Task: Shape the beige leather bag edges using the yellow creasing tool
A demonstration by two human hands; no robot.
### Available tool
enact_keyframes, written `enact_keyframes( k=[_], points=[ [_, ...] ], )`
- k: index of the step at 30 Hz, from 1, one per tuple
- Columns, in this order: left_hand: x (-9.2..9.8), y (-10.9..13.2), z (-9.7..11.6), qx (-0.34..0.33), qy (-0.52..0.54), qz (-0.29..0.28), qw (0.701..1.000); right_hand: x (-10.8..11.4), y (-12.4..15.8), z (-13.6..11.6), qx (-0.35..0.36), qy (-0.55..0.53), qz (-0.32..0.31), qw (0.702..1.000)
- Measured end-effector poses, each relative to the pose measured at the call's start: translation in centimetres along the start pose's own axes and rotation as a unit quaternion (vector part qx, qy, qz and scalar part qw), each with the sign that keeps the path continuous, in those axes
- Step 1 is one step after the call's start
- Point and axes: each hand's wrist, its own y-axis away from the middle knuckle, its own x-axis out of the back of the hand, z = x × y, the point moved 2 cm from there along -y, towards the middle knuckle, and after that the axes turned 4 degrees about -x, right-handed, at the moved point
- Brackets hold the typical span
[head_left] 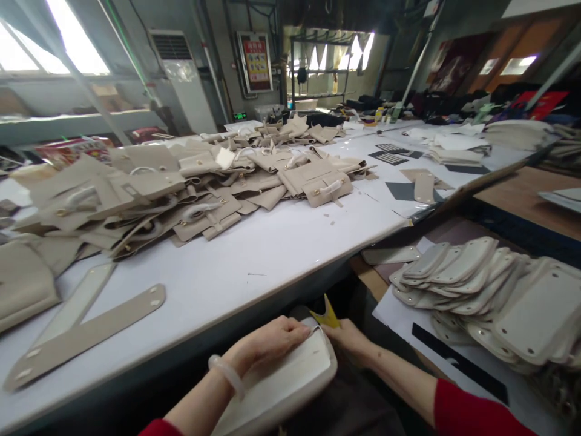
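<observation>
A pale cream bag piece (290, 378) with a rounded, thick edge rests low in front of me, over my lap. My left hand (284, 336) lies over its upper edge, fingers closed on it near the far corner. At that same corner my right hand (351, 340) is closed around a yellow V-shaped tool (327, 315), like a pair of thread snips. The tool's prongs point up and away; my right fingers are partly hidden behind the bag piece. A thin dark line shows along the edge between the hands.
A white table (281, 242) runs across, its front edge just beyond my hands. Beige bag parts (254, 175) with wrapped handles are heaped on it. Two long straps (91, 333) lie at left. Stacked cream panels (476, 278) stand at right beside a black strip (458, 363).
</observation>
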Motion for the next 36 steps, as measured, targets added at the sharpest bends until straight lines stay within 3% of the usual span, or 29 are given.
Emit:
enact_keyframes(
  k=[2, 4, 6, 8, 9, 12, 16, 23, 28, 36],
  points=[
    [0.1, -0.2, -0.2, -0.002, 0.019, 0.004, 1.000, 3.6, 0.7, -1.4, 0.002, 0.064, -0.012, 0.998],
    [0.2, -0.3, -0.3, -0.002, 0.035, 0.005, 0.999, 6.6, 1.8, -3.1, -0.013, 0.130, -0.070, 0.989],
    [0.3, -0.3, -0.2, 0.002, 0.043, 0.007, 0.999, 7.6, 2.9, -4.4, -0.049, 0.241, -0.194, 0.950],
    [0.4, -0.3, -0.1, 0.005, 0.046, 0.013, 0.999, 6.8, 3.3, -5.5, -0.021, 0.380, -0.256, 0.889],
    [0.4, -0.3, -0.1, 0.006, 0.047, 0.021, 0.999, 6.0, 3.1, -6.0, 0.020, 0.442, -0.250, 0.861],
    [0.6, -0.3, -0.2, 0.012, 0.054, 0.048, 0.997, 3.6, 2.1, -7.8, 0.169, 0.558, -0.147, 0.799],
    [0.5, -0.4, -0.4, 0.021, 0.052, 0.068, 0.996, 2.8, 1.0, -10.1, 0.264, 0.623, -0.046, 0.734],
    [0.6, 0.1, 0.4, -0.043, 0.033, 0.063, 0.997, 0.3, 0.2, -12.1, 0.358, 0.699, -0.099, 0.612],
    [0.6, 0.3, 0.9, -0.076, 0.044, 0.042, 0.995, -0.8, 0.0, -12.1, 0.385, 0.719, -0.115, 0.568],
    [0.6, 0.6, 1.2, -0.066, -0.016, 0.040, 0.997, -0.9, 0.2, -11.8, 0.398, 0.734, -0.111, 0.539]
  ],
)
